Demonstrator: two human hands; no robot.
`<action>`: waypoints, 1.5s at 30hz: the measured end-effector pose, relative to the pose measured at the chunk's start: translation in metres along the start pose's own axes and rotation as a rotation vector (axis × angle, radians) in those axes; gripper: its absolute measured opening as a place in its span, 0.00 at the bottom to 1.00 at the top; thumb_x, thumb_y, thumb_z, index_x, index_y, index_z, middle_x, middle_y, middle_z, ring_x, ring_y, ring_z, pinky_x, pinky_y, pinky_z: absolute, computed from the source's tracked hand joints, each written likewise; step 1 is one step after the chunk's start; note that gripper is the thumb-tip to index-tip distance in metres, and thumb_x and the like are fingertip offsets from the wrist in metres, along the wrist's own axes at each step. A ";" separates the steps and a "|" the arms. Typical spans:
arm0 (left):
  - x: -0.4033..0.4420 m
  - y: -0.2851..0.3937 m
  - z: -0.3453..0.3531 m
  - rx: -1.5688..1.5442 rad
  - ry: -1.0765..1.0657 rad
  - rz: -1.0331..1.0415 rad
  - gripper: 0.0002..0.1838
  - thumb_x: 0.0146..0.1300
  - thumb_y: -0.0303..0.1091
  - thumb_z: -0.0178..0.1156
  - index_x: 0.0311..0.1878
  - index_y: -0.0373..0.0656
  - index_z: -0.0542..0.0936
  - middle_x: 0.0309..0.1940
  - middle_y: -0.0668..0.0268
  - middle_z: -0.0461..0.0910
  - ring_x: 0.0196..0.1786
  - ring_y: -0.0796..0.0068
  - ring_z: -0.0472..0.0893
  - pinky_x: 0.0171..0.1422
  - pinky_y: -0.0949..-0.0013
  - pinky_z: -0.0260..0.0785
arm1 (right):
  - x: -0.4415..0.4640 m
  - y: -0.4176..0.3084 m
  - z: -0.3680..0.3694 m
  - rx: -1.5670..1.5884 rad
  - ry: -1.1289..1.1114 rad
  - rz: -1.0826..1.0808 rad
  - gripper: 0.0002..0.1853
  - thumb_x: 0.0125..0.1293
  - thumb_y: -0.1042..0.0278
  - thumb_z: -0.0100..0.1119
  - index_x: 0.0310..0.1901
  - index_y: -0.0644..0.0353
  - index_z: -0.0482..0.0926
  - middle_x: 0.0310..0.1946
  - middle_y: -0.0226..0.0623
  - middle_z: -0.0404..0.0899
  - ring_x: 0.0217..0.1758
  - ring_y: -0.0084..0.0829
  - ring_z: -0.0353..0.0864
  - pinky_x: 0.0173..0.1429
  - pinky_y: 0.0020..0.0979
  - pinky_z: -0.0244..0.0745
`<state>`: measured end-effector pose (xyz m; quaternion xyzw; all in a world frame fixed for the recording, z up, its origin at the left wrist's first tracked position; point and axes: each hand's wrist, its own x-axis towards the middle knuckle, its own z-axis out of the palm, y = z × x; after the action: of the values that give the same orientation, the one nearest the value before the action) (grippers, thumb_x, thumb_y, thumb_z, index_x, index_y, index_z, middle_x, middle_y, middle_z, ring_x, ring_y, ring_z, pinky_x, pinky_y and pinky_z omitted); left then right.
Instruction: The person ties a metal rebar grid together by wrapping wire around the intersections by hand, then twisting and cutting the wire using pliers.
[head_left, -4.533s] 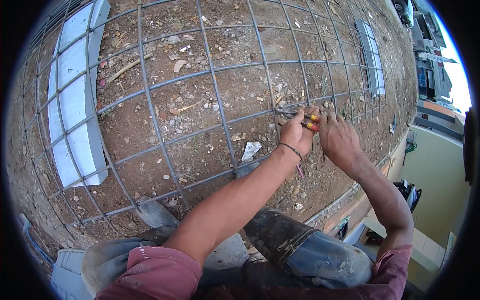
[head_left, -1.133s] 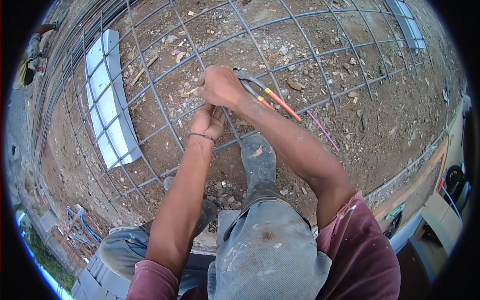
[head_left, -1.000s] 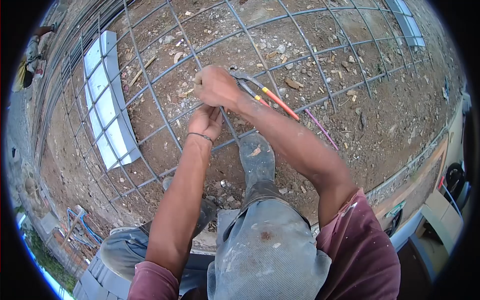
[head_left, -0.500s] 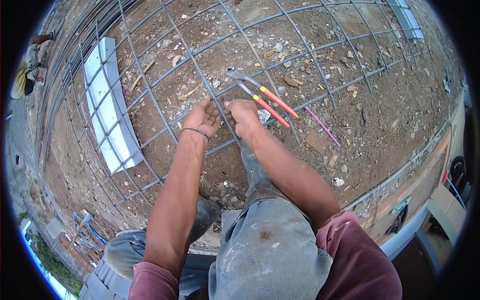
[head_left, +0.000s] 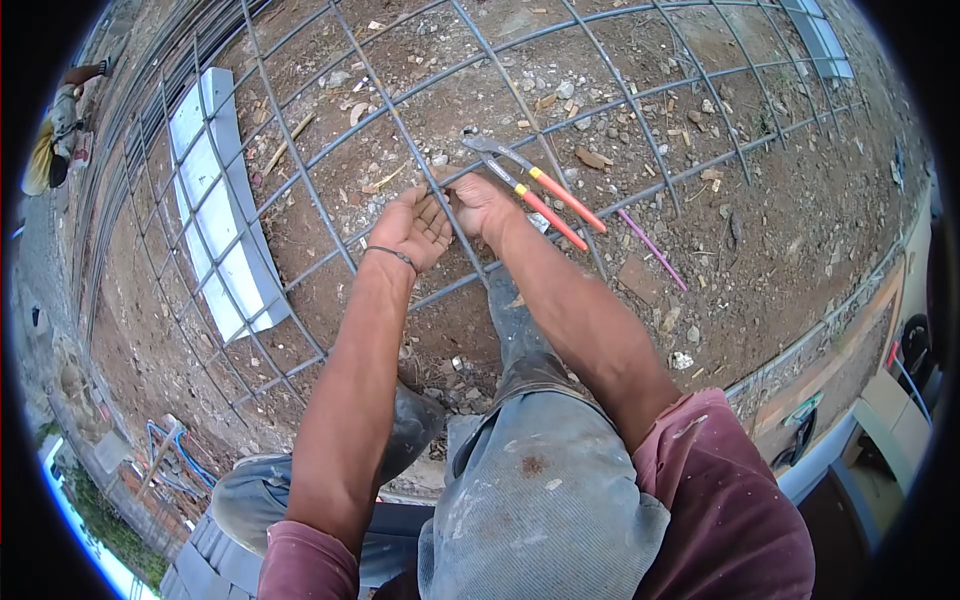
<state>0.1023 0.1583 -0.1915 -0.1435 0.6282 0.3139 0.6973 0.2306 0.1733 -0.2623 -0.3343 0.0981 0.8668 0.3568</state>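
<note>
Both hands are at a crossing of the steel rebar mesh (head_left: 405,130). Palm turned up, my left hand (head_left: 415,228) lies just left of a long bar, its fingers loosely curled and apart, with no object visible in it. Across that bar, my right hand (head_left: 478,205) has its fingers bent in at the crossing. Its fingertips are partly hidden, and whatever they pinch is too small to make out. Close beside the right hand, end-cutting pincers (head_left: 535,190) with red and yellow handles rest on the mesh. A thin purple rod (head_left: 652,250) lies to their right.
A white panel (head_left: 222,210) lies under the mesh at left, and another pale panel (head_left: 818,38) at upper right. Long rebar (head_left: 100,200) is bundled along the far left. Stones and wood chips litter the soil. A person (head_left: 58,135) is at upper left. Boards (head_left: 850,345) edge the right side.
My right hand has turned and its fingers have moved in toward the crossing. My left hand has opened slightly, palm more upward. The view has shifted a little; the pincers still rest on the mesh.
</note>
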 end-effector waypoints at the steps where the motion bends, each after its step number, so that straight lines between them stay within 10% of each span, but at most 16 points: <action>1: 0.003 -0.001 -0.002 0.007 -0.052 0.001 0.11 0.75 0.40 0.57 0.47 0.43 0.81 0.42 0.67 0.85 0.44 0.74 0.81 0.52 0.66 0.75 | 0.005 -0.001 -0.009 0.014 -0.047 0.064 0.05 0.70 0.67 0.67 0.36 0.54 0.81 0.28 0.30 0.81 0.27 0.27 0.76 0.34 0.36 0.76; 6: 0.020 -0.019 0.000 -0.036 -0.030 0.167 0.12 0.77 0.41 0.54 0.47 0.43 0.80 0.42 0.66 0.84 0.44 0.71 0.81 0.52 0.64 0.75 | 0.023 -0.001 -0.025 -0.036 -0.008 0.207 0.06 0.70 0.65 0.68 0.38 0.55 0.82 0.28 0.29 0.83 0.28 0.27 0.81 0.33 0.40 0.78; 12: 0.040 -0.029 -0.010 -0.136 -0.150 0.252 0.11 0.77 0.38 0.51 0.52 0.41 0.78 0.48 0.60 0.83 0.49 0.65 0.81 0.62 0.58 0.73 | -0.072 0.023 0.019 -0.042 0.425 -0.241 0.06 0.70 0.70 0.62 0.40 0.62 0.85 0.31 0.35 0.87 0.32 0.31 0.86 0.37 0.40 0.79; 14: 0.037 -0.030 -0.007 -0.149 -0.128 0.285 0.12 0.77 0.37 0.51 0.53 0.41 0.77 0.50 0.59 0.82 0.51 0.64 0.81 0.65 0.57 0.72 | -0.103 0.016 0.045 -1.113 0.599 -0.711 0.12 0.66 0.77 0.58 0.48 0.61 0.87 0.40 0.42 0.88 0.37 0.30 0.84 0.40 0.34 0.78; 18: 0.029 -0.041 -0.004 -0.207 -0.270 0.266 0.11 0.77 0.36 0.53 0.53 0.40 0.77 0.50 0.62 0.81 0.53 0.67 0.79 0.66 0.58 0.71 | -0.076 -0.048 0.073 -1.823 0.267 -1.387 0.10 0.60 0.78 0.59 0.40 0.64 0.87 0.36 0.47 0.87 0.37 0.46 0.86 0.48 0.44 0.79; 20: 0.025 -0.037 -0.004 -0.169 -0.216 0.354 0.09 0.77 0.36 0.55 0.51 0.43 0.79 0.47 0.67 0.82 0.52 0.72 0.79 0.62 0.62 0.71 | -0.068 -0.070 0.092 -2.051 0.144 -1.263 0.08 0.57 0.76 0.61 0.37 0.66 0.87 0.36 0.51 0.88 0.41 0.53 0.86 0.53 0.48 0.78; 22: 0.039 -0.038 -0.015 -0.232 -0.276 0.345 0.10 0.77 0.35 0.55 0.54 0.41 0.78 0.49 0.64 0.83 0.51 0.68 0.80 0.65 0.60 0.72 | -0.059 -0.081 0.111 -2.479 -0.054 -0.415 0.09 0.55 0.74 0.64 0.37 0.67 0.87 0.41 0.53 0.88 0.47 0.53 0.88 0.53 0.47 0.81; 23: 0.034 -0.038 -0.012 -0.219 -0.258 0.337 0.08 0.76 0.34 0.56 0.52 0.42 0.79 0.47 0.65 0.83 0.50 0.69 0.80 0.62 0.62 0.72 | -0.043 -0.082 0.105 -2.476 -0.138 -0.332 0.10 0.52 0.73 0.67 0.36 0.68 0.88 0.41 0.57 0.87 0.48 0.54 0.88 0.53 0.47 0.82; 31: 0.036 -0.041 -0.014 -0.179 -0.310 0.327 0.11 0.76 0.39 0.59 0.56 0.51 0.81 0.52 0.71 0.80 0.53 0.71 0.76 0.62 0.61 0.69 | -0.007 -0.101 0.083 -2.180 -0.338 -0.378 0.13 0.60 0.59 0.69 0.38 0.60 0.88 0.32 0.51 0.86 0.37 0.49 0.86 0.43 0.45 0.77; 33: 0.040 -0.042 -0.013 -0.228 -0.276 0.326 0.10 0.75 0.36 0.58 0.54 0.51 0.83 0.41 0.72 0.83 0.42 0.76 0.79 0.47 0.66 0.71 | -0.002 -0.105 0.078 -2.153 -0.389 -0.369 0.14 0.59 0.56 0.70 0.38 0.59 0.89 0.30 0.51 0.85 0.35 0.47 0.85 0.41 0.45 0.76; 40: 0.036 -0.042 -0.016 -0.184 -0.340 0.340 0.13 0.76 0.38 0.58 0.59 0.49 0.81 0.50 0.71 0.80 0.51 0.72 0.77 0.58 0.62 0.71 | -0.019 -0.097 0.092 -2.208 -0.374 -0.336 0.12 0.54 0.57 0.71 0.36 0.55 0.90 0.28 0.45 0.85 0.36 0.44 0.85 0.43 0.45 0.76; 43: 0.058 -0.046 -0.022 -0.217 -0.356 0.332 0.13 0.76 0.37 0.58 0.58 0.45 0.81 0.53 0.68 0.82 0.53 0.69 0.80 0.56 0.63 0.74 | -0.058 -0.058 0.104 -2.476 -0.209 -0.507 0.09 0.59 0.58 0.68 0.35 0.54 0.89 0.36 0.41 0.86 0.52 0.44 0.82 0.58 0.48 0.73; 45: 0.061 -0.045 -0.017 -0.338 -0.336 0.227 0.11 0.76 0.32 0.55 0.53 0.41 0.83 0.51 0.62 0.85 0.50 0.66 0.86 0.52 0.61 0.80 | -0.083 -0.026 0.102 -2.747 -0.187 -1.105 0.10 0.62 0.63 0.61 0.36 0.57 0.88 0.43 0.41 0.84 0.58 0.46 0.76 0.63 0.51 0.66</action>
<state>0.1172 0.1301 -0.2623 -0.1322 0.4543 0.5099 0.7184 0.2394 0.1879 -0.1296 -0.3403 -0.9374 0.0546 0.0505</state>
